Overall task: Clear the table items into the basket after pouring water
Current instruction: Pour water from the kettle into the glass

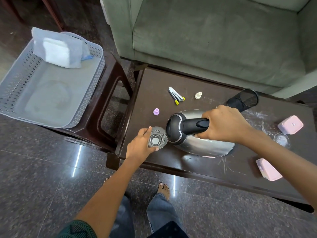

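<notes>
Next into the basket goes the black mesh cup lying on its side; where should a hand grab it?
Wrap the mesh cup around its round wall from above, probably near the middle; it lies on its side, open mouth toward the sofa.

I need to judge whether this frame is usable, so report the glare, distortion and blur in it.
Head view: two bright streaks of ceiling-light glare lie on the polished floor, and the steel kettle shows soft highlights. Wide-angle distortion bends the table edges and the basket rim. Focus is fairly even, with the left hand, glass and right hand sharp.
</notes>
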`<state>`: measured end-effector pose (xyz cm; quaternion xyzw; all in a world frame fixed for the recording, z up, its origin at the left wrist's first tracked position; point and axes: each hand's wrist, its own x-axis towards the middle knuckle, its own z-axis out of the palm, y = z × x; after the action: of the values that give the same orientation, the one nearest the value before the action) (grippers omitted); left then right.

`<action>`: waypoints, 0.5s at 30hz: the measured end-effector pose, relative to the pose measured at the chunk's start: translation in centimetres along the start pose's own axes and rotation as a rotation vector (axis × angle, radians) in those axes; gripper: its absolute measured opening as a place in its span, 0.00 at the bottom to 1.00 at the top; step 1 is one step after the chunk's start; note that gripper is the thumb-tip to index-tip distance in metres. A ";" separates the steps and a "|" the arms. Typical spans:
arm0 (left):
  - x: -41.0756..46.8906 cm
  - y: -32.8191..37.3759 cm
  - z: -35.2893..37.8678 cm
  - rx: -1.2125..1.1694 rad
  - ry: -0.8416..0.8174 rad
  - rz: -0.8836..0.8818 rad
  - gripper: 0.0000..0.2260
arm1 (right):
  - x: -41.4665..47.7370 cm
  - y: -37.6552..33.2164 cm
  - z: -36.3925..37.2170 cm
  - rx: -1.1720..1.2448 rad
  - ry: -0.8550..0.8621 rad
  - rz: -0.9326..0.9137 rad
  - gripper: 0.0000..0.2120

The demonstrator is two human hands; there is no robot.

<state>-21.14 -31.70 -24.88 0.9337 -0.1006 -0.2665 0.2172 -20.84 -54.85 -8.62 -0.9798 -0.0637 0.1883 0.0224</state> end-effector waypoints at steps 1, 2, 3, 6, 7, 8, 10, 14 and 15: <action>0.0 0.0 0.0 0.003 0.003 0.002 0.37 | 0.0 0.0 0.0 -0.002 0.001 -0.001 0.21; 0.0 -0.1 0.1 0.008 0.006 0.003 0.37 | 0.0 0.0 0.0 -0.003 0.002 -0.001 0.21; 0.0 -0.1 0.1 0.013 0.008 0.004 0.38 | 0.0 0.0 0.1 -0.003 0.002 0.000 0.21; 0.1 -0.1 0.1 0.031 0.016 0.007 0.38 | 0.0 0.0 0.0 -0.002 0.004 -0.001 0.21; 0.1 -0.1 0.2 0.040 0.018 0.009 0.38 | 0.0 0.0 -0.1 -0.003 0.005 -0.003 0.21; 0.1 -0.1 0.1 0.048 0.019 0.010 0.38 | -0.1 0.0 -0.1 -0.006 0.008 -0.006 0.20; 0.1 -0.1 0.1 0.061 0.022 0.015 0.37 | -0.1 -0.1 -0.2 -0.012 0.008 -0.008 0.20; 0.1 -0.2 0.1 0.075 0.038 0.027 0.37 | -0.3 -0.1 -0.4 -0.019 0.008 -0.012 0.20; 0.1 -0.2 0.1 0.078 0.041 0.028 0.37 | -0.3 0.0 -0.4 -0.019 0.010 -0.014 0.20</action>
<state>-21.08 -31.61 -25.13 0.9451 -0.1196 -0.2401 0.1866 -20.95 -54.87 -8.16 -0.9804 -0.0724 0.1824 0.0150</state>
